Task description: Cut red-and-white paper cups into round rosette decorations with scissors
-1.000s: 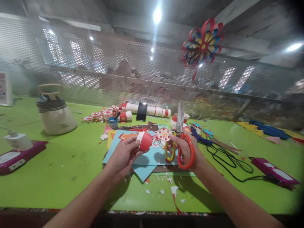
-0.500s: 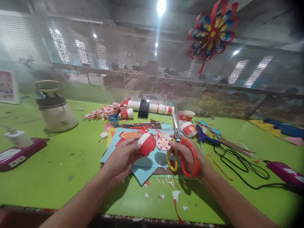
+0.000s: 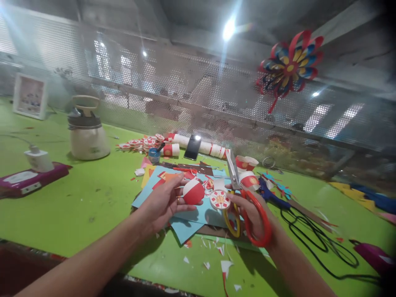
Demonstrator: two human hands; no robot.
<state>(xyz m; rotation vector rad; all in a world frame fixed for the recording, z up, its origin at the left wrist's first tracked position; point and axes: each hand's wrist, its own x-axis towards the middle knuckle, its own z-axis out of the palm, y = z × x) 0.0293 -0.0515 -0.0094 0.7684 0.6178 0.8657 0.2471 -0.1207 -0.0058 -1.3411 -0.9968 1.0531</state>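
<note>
A red and white paper circle [image 3: 194, 191] is held in my left hand [image 3: 163, 202], between the thumb side and the spread lower fingers. My right hand [image 3: 252, 210] has scissors [image 3: 235, 177] hooked on it, with one red-orange and one yellow handle loop. The blades point up and away from me and look closed. Between the thumb and fingertips of that same hand is a round white paper disc [image 3: 220, 199] with a red and gold pattern. The two round pieces are close side by side, slightly apart, above light blue paper sheets [image 3: 187, 229].
Behind the sheets are a stack of patterned discs [image 3: 148, 142], a blue jar [image 3: 154, 156], a phone [image 3: 192, 147] and paper cups [image 3: 249, 180]. A blue glue gun [image 3: 272, 194] with a black cord lies right. A kettle [image 3: 88, 140] and a power strip [image 3: 31, 181] stand left.
The camera view has turned slightly left and tilted. My left fingers have opened out more under the red and white circle. The patterned disc now faces me more fully in my right hand.
</note>
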